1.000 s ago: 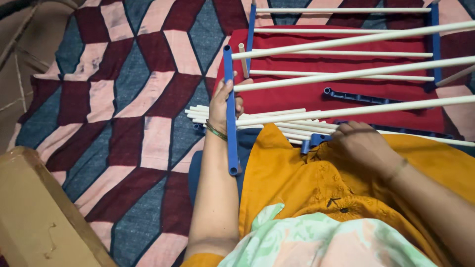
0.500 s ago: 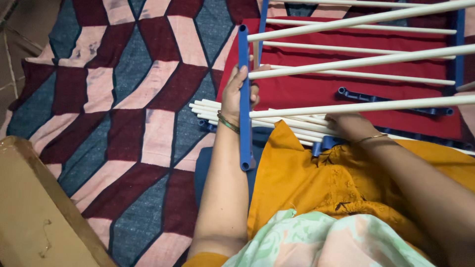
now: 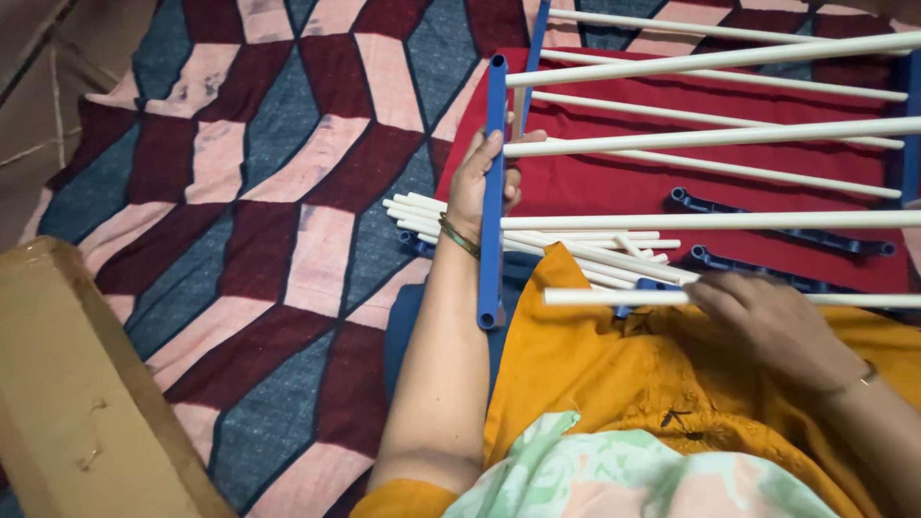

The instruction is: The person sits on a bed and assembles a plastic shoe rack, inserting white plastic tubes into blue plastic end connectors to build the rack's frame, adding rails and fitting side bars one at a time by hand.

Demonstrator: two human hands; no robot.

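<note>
two hands are at work on a half-built rack: the left hand [image 3: 487, 182] is wrapped around the blue side bar [image 3: 494, 192], which stands with its long axis running near to far, and the right hand [image 3: 767, 321] is closed over the nearest white rod [image 3: 614, 297], fingers curled on top of it just above the orange cloth [image 3: 595, 384] on the lap. that rod lies left to right, its free left end just right of the near end of the blue side bar and not yet touching it, so the gap to close lies to the left of the right hand, with the left hand nearer to the bar's hole. four white rods already span from the bar toward the right edge, where a second blue bar [image 3: 909, 115] shows only in part; a further two rods or so lie beyond, though the far ones are hard to tell apart. a loose bundle of spare rods [image 3: 537, 240] lies under the frame, too overlapped to count. two short blue connector pieces [image 3: 777, 216] rest on the red cloth [image 3: 614, 182]. everything sits on a patterned bedspread [image 3: 240, 192], and one brown cardboard box [image 3: 67, 384] stands at the near left.
</note>
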